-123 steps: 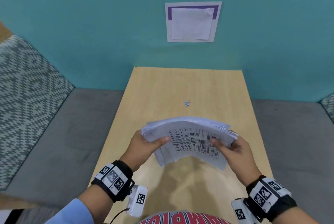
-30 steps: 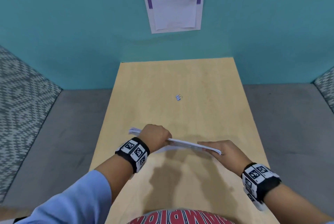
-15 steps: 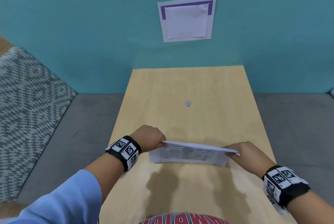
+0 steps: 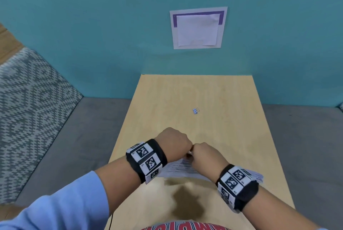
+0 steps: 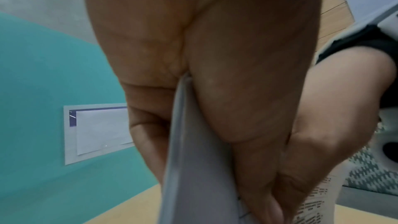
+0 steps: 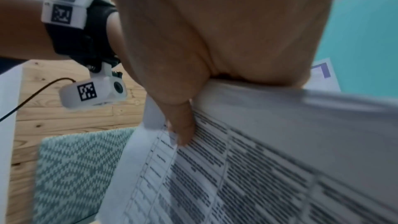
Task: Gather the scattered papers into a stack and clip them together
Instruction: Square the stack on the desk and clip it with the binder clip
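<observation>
Papers (image 4: 179, 167) sit low centre of the head frame, held over the near end of the table (image 4: 232, 137), mostly hidden under both fists. A sec ago the hands were apart, one at each short end of the stack w/ it stood on edge; now they've come together at one spot on the top edge, knuckles touching. Reads as squaring-up done & the grip being shifted or handed over, prob. so one hand can go for the clip — a judgement, not seen.

Left hand (image 4: 172, 145): fingers curled, pinching the sheets edge-on btw thumb & fingers, per left wrist view (image 5: 193, 159). Right hand (image 4: 205, 157): thumb pressed onto the printed face, stack jammed into the palm crease, per right wrist view (image 6: 280, 142); so both grasping paper.

Binder clip (image 4: 195, 110) lies untouched mid-table, above the hands in frame, well apart from them. Clipping not yet done.

Views differ: head cam shows the clip & the layout but hides fingers. Wrist cams show the grips & the printed columns, no clip. Poster (image 4: 198, 27) on the teal wall, upper centre; patterned cushion (image 4: 27, 109) at left.
</observation>
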Motion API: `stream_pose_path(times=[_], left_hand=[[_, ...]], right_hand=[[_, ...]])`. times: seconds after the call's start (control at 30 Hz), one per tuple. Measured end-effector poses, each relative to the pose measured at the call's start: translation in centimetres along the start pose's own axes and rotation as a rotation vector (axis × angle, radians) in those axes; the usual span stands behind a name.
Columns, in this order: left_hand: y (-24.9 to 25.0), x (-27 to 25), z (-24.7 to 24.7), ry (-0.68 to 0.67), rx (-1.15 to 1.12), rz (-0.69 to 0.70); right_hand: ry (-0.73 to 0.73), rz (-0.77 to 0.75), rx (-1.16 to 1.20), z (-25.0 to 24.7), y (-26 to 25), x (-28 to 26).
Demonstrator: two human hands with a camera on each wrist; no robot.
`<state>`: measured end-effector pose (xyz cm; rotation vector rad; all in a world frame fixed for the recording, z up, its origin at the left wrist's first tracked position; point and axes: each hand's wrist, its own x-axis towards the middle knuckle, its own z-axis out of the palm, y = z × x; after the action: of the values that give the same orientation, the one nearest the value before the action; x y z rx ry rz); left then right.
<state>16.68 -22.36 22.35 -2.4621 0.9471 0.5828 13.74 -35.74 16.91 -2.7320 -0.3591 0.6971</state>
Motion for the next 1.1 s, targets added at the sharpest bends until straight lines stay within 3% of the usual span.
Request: stream_pose_path(times=[0.17, 0.27, 0.37, 0.5, 0.57, 0.73, 0.9, 0.97, 1.1], left_hand=[[0.3, -0.7, 0.7, 0.0, -0.026, 0.027], [-0.8, -1.3, 0.7, -0.011, -0.168, 0.075], [-3.5, -2.2, -0.7, 0.045, -0.444, 0.113], [-7.1, -4.3, -0.5, 0.357, -1.074, -0.002], [-7.8, -5.5, 1.4, 0.439, -1.386, -0.055], [-7.4, -6.8, 5.3, 0.332, -1.716, 0.014], [-6.1, -6.4, 3.7, 0.363, -1.912, 0.072], [-5.4, -6.1, 3.0, 0.466, -1.946, 0.046], [-4.1, -5.6, 2.0, 0.809, -1.864, -0.138]], right_hand=[[-0.035, -0.066, -0.031, 0.8, 1.6, -0.4], [-0.038, -0.077, 0.014, 0.6, 2.5, -1.1], [0.022, -0.109, 0.156, -0.3, 3.8, -1.9], [0.121, -0.111, 0.45, -2.2, 5.9, -2.8], [0.161, -0.11, 0.576, -3.5, 6.4, -3.6], [0.195, -0.139, 0.874, -6.8, 6.5, -5.9], [0.238, -0.177, 0.969, -7.9, 5.4, -6.2], [0.281, -0.19, 1.002, -7.9, 5.0, -6.1], [0.417, -0.16, 1.076, -7.3, 4.7, -5.7]])
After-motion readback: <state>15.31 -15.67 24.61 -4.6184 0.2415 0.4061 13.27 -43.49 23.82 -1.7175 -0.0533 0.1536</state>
